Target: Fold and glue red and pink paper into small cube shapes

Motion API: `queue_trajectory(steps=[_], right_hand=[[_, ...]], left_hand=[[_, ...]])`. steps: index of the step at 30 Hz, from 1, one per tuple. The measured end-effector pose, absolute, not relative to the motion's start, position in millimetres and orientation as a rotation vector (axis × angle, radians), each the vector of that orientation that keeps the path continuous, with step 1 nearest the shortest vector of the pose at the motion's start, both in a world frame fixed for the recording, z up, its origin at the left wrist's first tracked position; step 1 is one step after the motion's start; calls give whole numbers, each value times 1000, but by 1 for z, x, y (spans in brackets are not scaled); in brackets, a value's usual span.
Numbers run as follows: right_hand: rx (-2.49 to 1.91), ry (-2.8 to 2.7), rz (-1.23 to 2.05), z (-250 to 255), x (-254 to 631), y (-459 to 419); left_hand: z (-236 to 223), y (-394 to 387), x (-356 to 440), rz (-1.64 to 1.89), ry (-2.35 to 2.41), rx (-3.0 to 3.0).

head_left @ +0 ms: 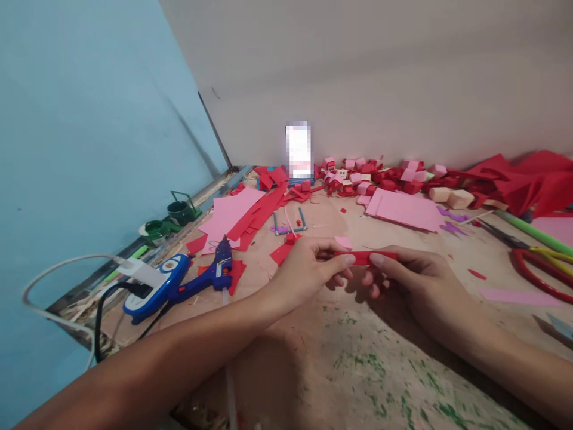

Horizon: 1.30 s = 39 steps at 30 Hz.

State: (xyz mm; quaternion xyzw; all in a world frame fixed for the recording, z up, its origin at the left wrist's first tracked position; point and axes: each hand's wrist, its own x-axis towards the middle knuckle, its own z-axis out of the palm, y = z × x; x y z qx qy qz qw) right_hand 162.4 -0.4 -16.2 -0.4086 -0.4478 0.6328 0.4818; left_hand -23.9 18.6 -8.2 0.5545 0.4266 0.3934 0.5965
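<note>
forearms (179, 352), flecked tabletop (353, 340), blue wall (89, 89)

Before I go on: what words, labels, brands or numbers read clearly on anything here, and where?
None reads clearly.
Phone screen: pixelated, unreadable.
White label on the blue glue gun: too small.
Round mark on the power strip: too blurred.

red strip (362, 258) matt paper; glue gun (200, 283) plastic
</note>
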Motion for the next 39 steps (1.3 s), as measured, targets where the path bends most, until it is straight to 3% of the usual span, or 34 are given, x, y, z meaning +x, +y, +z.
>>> queue_trajectory(steps=[39], right_hand=[[-1046, -1142, 1492, -15, 165, 1]], left_hand=[[-9, 19, -23, 854, 1020, 1362]])
